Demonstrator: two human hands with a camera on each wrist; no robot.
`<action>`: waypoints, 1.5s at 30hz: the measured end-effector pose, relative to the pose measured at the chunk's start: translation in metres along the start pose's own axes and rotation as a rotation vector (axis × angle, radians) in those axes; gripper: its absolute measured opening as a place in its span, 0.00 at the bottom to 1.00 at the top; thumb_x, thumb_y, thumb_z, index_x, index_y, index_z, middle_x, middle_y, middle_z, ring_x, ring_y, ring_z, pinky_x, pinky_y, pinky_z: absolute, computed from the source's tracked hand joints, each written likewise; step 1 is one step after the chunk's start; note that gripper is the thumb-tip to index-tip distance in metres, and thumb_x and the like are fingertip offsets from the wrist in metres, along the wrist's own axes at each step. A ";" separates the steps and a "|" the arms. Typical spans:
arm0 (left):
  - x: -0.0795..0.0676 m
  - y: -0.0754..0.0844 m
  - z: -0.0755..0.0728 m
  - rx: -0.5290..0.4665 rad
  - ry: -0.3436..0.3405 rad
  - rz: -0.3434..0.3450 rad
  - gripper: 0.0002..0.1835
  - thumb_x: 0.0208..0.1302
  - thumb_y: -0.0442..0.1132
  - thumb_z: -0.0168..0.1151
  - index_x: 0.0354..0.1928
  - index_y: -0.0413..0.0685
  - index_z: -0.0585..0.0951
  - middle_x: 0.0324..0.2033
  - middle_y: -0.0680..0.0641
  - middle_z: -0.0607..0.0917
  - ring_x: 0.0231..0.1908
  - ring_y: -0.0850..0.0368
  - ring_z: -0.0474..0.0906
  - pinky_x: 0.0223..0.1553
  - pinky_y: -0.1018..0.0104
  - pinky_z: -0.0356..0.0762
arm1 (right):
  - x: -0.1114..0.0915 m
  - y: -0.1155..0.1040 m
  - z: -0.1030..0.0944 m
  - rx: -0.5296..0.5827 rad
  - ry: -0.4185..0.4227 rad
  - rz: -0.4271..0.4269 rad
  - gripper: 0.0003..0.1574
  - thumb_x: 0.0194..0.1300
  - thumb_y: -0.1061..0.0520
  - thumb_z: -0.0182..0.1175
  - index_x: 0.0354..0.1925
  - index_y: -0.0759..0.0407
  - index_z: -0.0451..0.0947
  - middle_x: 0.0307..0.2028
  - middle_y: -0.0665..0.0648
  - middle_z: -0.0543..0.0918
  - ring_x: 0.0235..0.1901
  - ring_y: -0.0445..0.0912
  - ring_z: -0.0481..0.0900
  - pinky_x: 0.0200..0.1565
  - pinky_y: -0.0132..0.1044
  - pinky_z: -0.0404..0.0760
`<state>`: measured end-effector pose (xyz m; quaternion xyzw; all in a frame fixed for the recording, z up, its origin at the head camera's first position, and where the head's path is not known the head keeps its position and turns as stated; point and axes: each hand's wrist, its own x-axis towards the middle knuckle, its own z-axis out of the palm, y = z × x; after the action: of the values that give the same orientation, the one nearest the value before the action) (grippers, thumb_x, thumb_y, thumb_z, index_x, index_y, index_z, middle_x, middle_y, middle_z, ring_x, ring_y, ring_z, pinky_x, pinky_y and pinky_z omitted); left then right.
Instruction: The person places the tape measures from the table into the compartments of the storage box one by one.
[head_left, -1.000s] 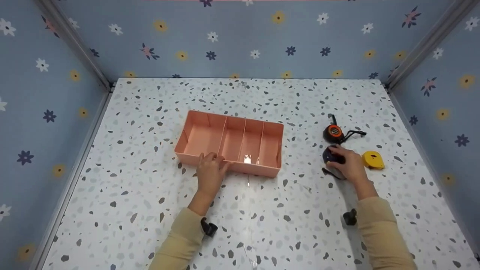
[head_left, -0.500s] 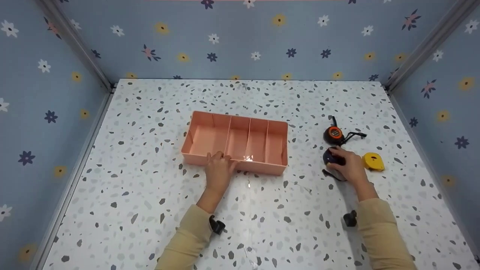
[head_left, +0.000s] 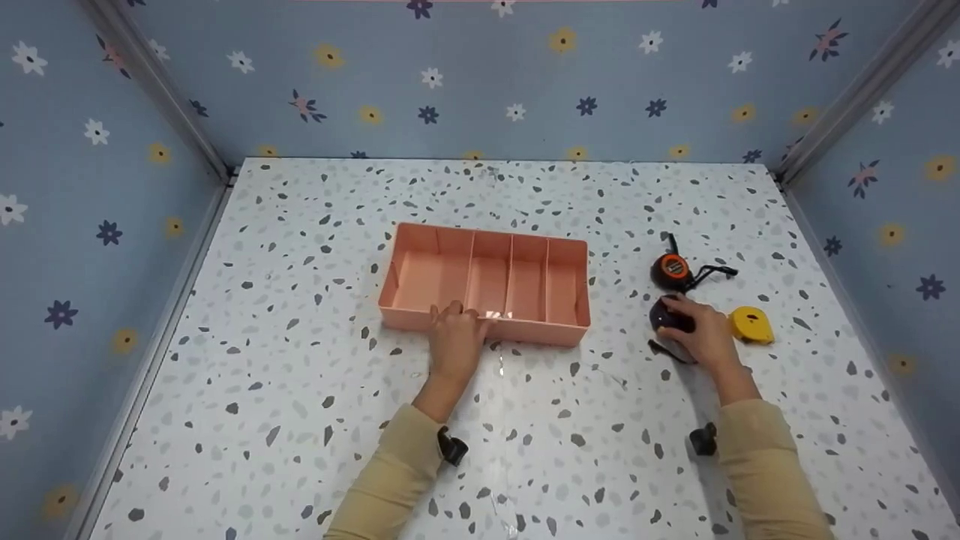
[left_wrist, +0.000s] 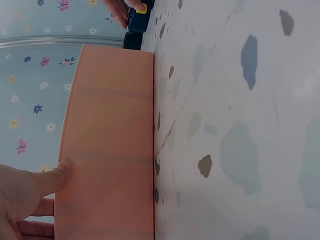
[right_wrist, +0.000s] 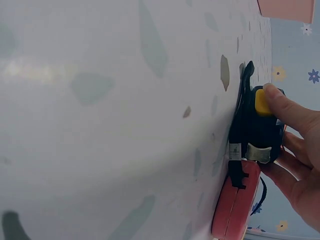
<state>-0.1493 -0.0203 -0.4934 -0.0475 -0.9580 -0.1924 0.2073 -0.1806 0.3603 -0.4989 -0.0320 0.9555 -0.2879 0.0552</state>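
A pink divided storage box [head_left: 540, 332] lies mid-table, with one wide compartment at left and narrower ones at right. My left hand [head_left: 456, 341] grips its near wall, thumb on the outer face and fingers over the rim; the left wrist view shows the thumb against the box wall [left_wrist: 107, 125]. Farther right, my right hand [head_left: 709, 334] holds a dark tape measure [head_left: 664, 315] at the table surface. In the right wrist view, my thumb lies on the yellow button of this tape measure [right_wrist: 255, 127], and its black strap hangs along the table side.
Just behind the held one lies a black tape measure with an orange disc [head_left: 670, 272] and a looped cord. A yellow tape measure [head_left: 752, 325] rests right of my right hand. Flower-patterned walls [head_left: 480, 82] border the speckled table [head_left: 315, 420].
My left hand has slid the storage box to the right, nearer the tape measures. My right hand stays in place on the dark tape measure.
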 end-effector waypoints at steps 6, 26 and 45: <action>0.003 0.010 0.002 0.036 -0.006 -0.007 0.17 0.47 0.51 0.65 0.25 0.42 0.84 0.27 0.44 0.80 0.31 0.49 0.79 0.50 0.47 0.67 | -0.001 0.001 0.001 -0.008 0.017 -0.018 0.35 0.52 0.53 0.65 0.59 0.54 0.67 0.61 0.63 0.62 0.59 0.64 0.56 0.56 0.58 0.56; 0.010 0.040 0.007 0.181 -0.110 -0.040 0.17 0.49 0.55 0.62 0.25 0.48 0.84 0.27 0.46 0.81 0.26 0.51 0.79 0.37 0.58 0.72 | 0.000 0.001 0.002 -0.004 0.002 0.015 0.36 0.52 0.53 0.64 0.60 0.52 0.66 0.62 0.62 0.60 0.60 0.63 0.55 0.56 0.58 0.56; 0.018 0.054 0.016 0.261 -0.096 -0.045 0.20 0.45 0.59 0.62 0.26 0.50 0.85 0.27 0.49 0.82 0.22 0.54 0.78 0.32 0.60 0.71 | 0.001 0.004 0.004 0.002 0.046 -0.032 0.35 0.51 0.53 0.65 0.58 0.53 0.69 0.60 0.63 0.64 0.58 0.63 0.59 0.55 0.57 0.59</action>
<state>-0.1624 0.0358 -0.4804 -0.0075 -0.9845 -0.0682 0.1613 -0.1808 0.3610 -0.5043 -0.0406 0.9557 -0.2902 0.0288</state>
